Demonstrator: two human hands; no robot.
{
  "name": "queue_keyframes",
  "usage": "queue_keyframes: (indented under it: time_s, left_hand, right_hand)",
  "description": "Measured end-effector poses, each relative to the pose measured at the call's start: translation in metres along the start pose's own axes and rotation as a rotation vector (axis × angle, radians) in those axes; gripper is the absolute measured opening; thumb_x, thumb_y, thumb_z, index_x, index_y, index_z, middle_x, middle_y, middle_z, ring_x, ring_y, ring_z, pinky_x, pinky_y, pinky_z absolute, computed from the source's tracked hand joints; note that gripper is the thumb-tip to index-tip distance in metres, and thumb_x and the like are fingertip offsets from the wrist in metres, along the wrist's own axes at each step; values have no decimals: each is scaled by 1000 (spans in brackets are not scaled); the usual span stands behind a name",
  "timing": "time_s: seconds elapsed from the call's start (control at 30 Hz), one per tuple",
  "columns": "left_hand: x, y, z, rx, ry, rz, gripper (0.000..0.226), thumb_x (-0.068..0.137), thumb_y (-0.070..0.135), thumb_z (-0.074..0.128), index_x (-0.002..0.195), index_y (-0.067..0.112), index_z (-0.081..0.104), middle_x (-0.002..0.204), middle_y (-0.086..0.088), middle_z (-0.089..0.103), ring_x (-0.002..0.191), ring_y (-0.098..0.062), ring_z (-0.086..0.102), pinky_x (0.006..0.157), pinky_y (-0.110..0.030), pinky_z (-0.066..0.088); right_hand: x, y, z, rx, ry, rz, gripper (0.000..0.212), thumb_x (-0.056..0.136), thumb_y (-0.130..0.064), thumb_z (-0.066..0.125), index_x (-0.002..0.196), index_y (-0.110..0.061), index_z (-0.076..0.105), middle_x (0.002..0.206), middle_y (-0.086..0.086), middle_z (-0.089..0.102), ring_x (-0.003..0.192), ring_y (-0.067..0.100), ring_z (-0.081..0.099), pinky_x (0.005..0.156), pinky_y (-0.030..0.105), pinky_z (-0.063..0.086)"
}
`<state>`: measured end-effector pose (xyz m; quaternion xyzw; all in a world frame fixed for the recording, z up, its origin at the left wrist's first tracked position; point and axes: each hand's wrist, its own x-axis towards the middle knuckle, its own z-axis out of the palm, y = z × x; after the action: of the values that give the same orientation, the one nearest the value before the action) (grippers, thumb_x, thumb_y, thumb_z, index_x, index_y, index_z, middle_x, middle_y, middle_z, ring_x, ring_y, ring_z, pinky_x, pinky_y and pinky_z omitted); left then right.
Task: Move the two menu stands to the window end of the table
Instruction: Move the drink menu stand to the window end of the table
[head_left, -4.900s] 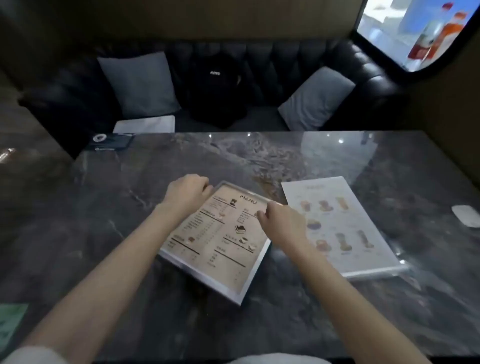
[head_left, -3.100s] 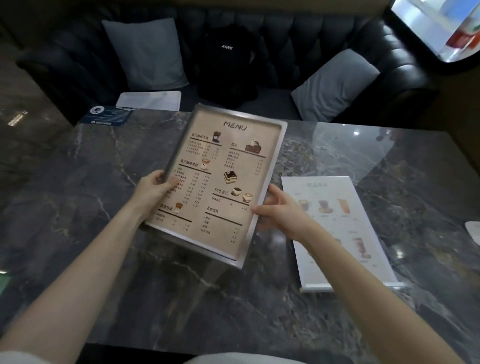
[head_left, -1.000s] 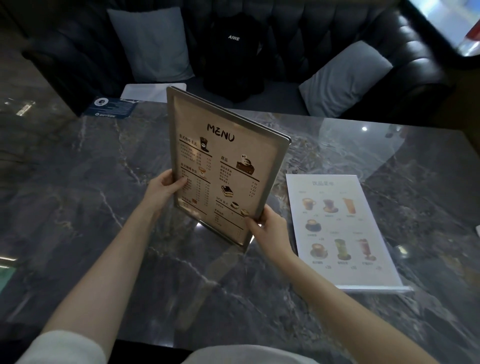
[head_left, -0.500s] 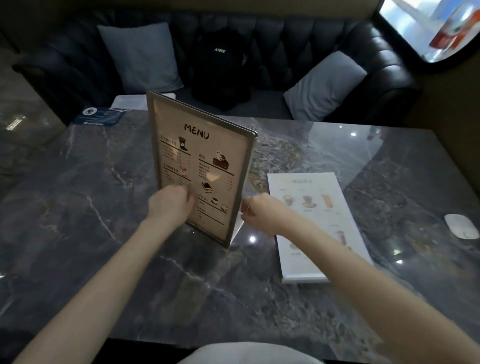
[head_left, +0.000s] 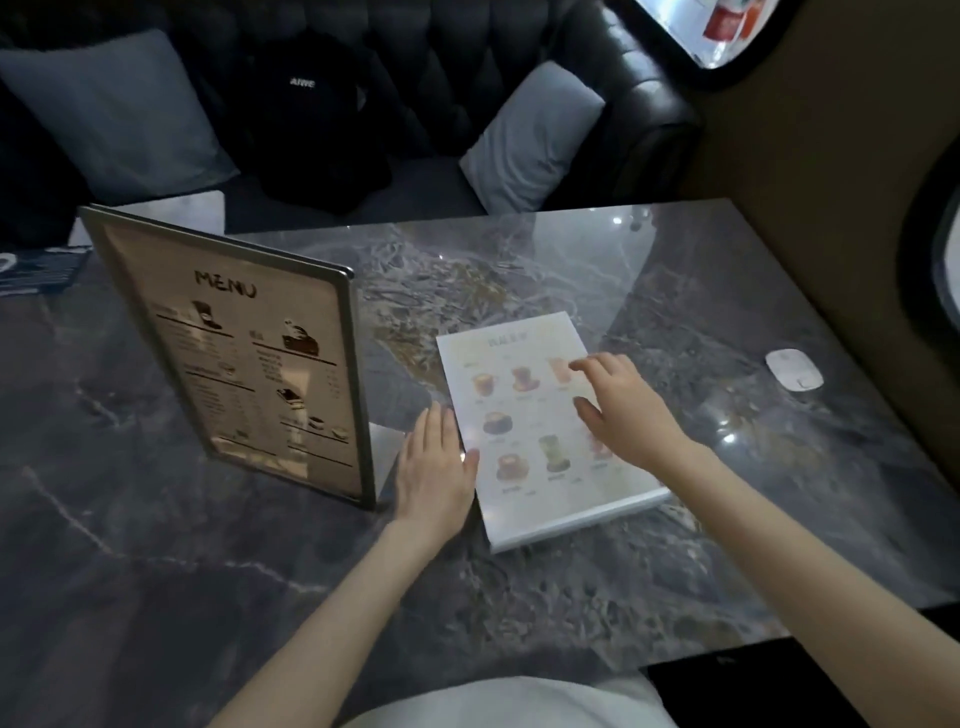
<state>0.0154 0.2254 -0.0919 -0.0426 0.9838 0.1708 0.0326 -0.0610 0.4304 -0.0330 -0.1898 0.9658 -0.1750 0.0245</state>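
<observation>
A brown menu stand (head_left: 249, 358) with a metal frame stands upright on the dark marble table (head_left: 156, 545), left of centre. A white drinks menu stand (head_left: 524, 431) lies flat to its right. My left hand (head_left: 434, 467) rests flat, fingers apart, at the white menu's left edge. My right hand (head_left: 621, 405) hovers over the white menu's right part with fingers spread, touching or just above the sheet. Neither hand holds anything. The window (head_left: 722, 26) shows at the top right.
A black tufted sofa (head_left: 644, 104) runs along the far side with two grey cushions (head_left: 530, 135) and a black bag (head_left: 317, 119). A small white object (head_left: 794, 369) lies near the table's right edge. A blue card (head_left: 41, 267) sits at the far left corner.
Both hands let go of the brown menu stand, which now stands upright on its own. They moved right to the flat white menu. The view has shifted right.
</observation>
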Motion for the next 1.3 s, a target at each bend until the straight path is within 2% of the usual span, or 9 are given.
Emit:
queue_keyframes:
  time_s: [0.1, 0.23, 0.4, 0.6, 0.73, 0.83, 0.97, 1.1, 1.3]
  left_hand:
    - [0, 4, 37, 8, -114, -108, 67, 96, 41, 25, 145, 3, 2, 158, -13, -1, 145, -24, -3, 116, -41, 0]
    - [-2, 11, 58, -24, -154, -190, 68, 95, 44, 25, 145, 2, 3, 158, -12, 1, 145, -24, -2, 116, -42, -2]
    - [0, 11, 61, -97, -186, -224, 67, 95, 45, 28, 146, 5, 8, 158, -11, 4, 145, -24, 0, 116, -41, 0]
    - [5, 10, 53, -183, -162, -221, 59, 91, 46, 42, 138, 11, 34, 154, -10, 22, 140, -27, 16, 112, -44, 22]
    - [11, -3, 39, -407, -193, -223, 46, 86, 37, 57, 125, 12, 54, 123, -5, 45, 105, -17, 45, 83, -29, 39]
    - [13, -10, 29, -723, -297, -269, 40, 89, 25, 57, 128, 18, 53, 108, -4, 60, 98, -19, 58, 74, -29, 50]
    - [15, -7, 19, -1035, -322, -326, 37, 89, 17, 57, 122, 33, 52, 100, -2, 67, 92, -16, 64, 60, -27, 58]
    - [31, 0, 6, -1050, -217, -207, 47, 86, 13, 61, 123, 40, 48, 96, 5, 69, 88, -10, 66, 67, -36, 60]
    - [70, 39, -15, -970, -115, -62, 51, 85, 11, 61, 127, 36, 45, 94, 19, 65, 80, 2, 66, 66, -20, 56]
  right_hand:
    - [-10, 43, 16, -79, -101, 118, 58, 83, -19, 60, 134, -9, 33, 136, 14, 44, 125, 32, 34, 99, 41, 37]
    - [-17, 78, 33, -6, -274, 334, 74, 78, -26, 67, 138, -12, 26, 138, 15, 40, 125, 34, 36, 99, 43, 39]
    - [-22, 95, 41, 163, -427, 511, 40, 81, -26, 61, 115, -9, 49, 117, 11, 53, 98, 27, 54, 83, 42, 50]
    - [-20, 94, 40, 428, -473, 625, 30, 76, -16, 68, 100, -12, 50, 95, 2, 52, 87, 21, 54, 71, 34, 48]
    - [-19, 93, 33, 436, -579, 638, 33, 71, -13, 73, 89, -17, 46, 94, 0, 50, 92, 21, 55, 68, 33, 54]
    - [-19, 90, 25, 516, -576, 639, 32, 68, -11, 76, 81, -21, 48, 91, -2, 54, 89, 21, 58, 61, 31, 56]
    - [-23, 83, 16, 632, -588, 562, 40, 71, -6, 72, 102, -20, 51, 102, -1, 58, 95, 23, 59, 65, 34, 57]
    - [-22, 83, 1, 752, -517, 534, 51, 66, -1, 75, 110, -16, 54, 103, 1, 63, 94, 24, 64, 73, 43, 59]
    - [-31, 102, -36, 868, -362, 476, 42, 56, -1, 81, 87, -24, 63, 86, -4, 70, 71, 11, 70, 52, 24, 56]
